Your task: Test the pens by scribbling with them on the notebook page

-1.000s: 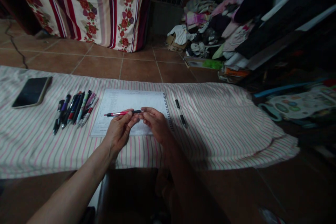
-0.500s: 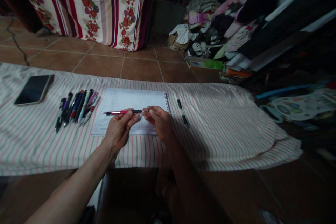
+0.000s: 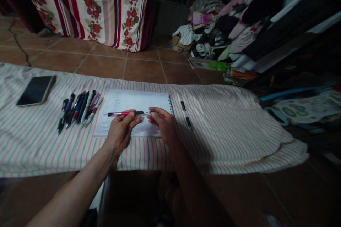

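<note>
My left hand pinches a red and black pen, held level above a spiral notebook with writing on its page. The pen's black end points right, toward my right hand. The fingers of my right hand are pressed together just off that end, on something small that I cannot make out. Right of the notebook, a short black pen piece and a longer black one lie on the striped cloth.
Several pens lie side by side left of the notebook. A phone rests at the far left of the striped cloth. Beyond are a floral curtain, a cardboard box and piled clothes.
My right hand's fingertips have moved slightly right, away from the pen's black end, and a small gap now shows there. My left hand still holds the pen in nearly the same place.
</note>
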`<state>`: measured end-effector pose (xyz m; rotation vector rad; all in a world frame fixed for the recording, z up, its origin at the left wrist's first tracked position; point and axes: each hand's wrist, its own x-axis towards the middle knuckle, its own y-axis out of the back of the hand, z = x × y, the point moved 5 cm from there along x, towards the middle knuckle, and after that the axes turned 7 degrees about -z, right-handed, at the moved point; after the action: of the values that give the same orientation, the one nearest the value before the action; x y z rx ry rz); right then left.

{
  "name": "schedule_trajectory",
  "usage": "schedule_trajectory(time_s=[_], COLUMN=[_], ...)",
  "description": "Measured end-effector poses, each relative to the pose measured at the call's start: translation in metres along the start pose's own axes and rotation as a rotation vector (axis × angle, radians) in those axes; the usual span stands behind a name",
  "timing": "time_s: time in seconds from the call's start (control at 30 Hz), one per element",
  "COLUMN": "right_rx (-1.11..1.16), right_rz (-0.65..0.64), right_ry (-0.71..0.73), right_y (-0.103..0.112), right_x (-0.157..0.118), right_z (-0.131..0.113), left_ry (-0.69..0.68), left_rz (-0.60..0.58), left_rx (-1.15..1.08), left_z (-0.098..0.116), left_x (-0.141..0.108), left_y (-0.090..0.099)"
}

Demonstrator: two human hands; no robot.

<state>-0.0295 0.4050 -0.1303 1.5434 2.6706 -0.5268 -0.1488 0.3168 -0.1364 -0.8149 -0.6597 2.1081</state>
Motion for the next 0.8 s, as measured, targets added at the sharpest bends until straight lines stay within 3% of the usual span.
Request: schedule_trajectory(time_s=[0.8], right_rx=[-0.114], right_rz=[-0.041], right_ry=[-0.026], right_y=[-0.0015], right_x=[-0.0003], right_z=[-0.0005], left_ry=[-0.021], left_rz=[-0.035], left_rx=[0.016], left_z=[-0.0046], left_x=[0.0036], left_y=[0.0002])
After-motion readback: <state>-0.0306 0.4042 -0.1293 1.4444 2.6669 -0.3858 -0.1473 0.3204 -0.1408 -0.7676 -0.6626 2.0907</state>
